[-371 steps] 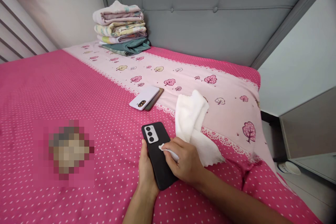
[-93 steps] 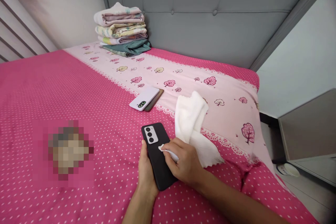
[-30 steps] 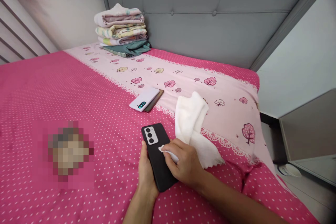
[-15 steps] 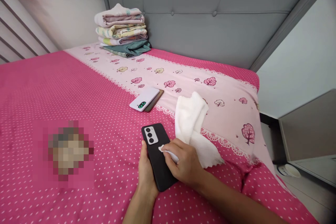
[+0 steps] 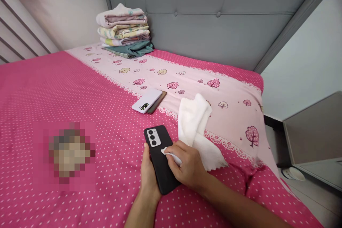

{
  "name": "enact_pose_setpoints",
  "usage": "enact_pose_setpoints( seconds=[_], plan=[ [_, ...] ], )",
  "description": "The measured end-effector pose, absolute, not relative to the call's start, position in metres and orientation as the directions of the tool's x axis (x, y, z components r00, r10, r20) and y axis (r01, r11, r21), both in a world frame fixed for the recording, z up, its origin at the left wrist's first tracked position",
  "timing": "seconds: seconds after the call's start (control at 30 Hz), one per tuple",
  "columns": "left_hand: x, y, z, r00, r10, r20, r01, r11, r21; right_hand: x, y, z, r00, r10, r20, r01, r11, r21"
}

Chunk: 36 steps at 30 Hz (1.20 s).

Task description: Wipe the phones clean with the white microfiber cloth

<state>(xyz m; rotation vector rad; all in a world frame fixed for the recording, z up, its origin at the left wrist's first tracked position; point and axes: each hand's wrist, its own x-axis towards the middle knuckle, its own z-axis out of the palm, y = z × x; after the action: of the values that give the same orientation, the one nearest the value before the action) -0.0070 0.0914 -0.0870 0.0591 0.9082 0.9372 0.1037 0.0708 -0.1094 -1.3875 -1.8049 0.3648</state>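
A black smartphone lies back side up in my left hand, its camera block at the upper left. The thumb of that hand runs along the phone's left edge, and the other fingers are hidden beneath. On the phone's back, my right hand pinches a bit of white cloth whose tip shows beyond the fingers. A larger white cloth lies crumpled on the bed just behind this hand. Whether the two white pieces are joined, I cannot tell.
A pale lilac phone rests partly over a brown one on the pink dotted bedspread. Folded bedding is stacked by the grey headboard. A pixelated patch hides something at left.
Both hands, the phone and the cloth keep their places. The green glow on the lilac phone's camera rings has gone.
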Motion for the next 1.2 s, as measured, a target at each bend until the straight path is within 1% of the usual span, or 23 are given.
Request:
enact_pose_setpoints(
  seconds=[1.2],
  plan=[
    [-0.0074, 0.0906, -0.0841, 0.265, 0.719, -0.643, -0.674, 0.615, 0.410, 0.1043, 0.0702, -0.1086, -0.071, 0.901, 0.429, 0.671, 0.361, -0.648]
  ],
)
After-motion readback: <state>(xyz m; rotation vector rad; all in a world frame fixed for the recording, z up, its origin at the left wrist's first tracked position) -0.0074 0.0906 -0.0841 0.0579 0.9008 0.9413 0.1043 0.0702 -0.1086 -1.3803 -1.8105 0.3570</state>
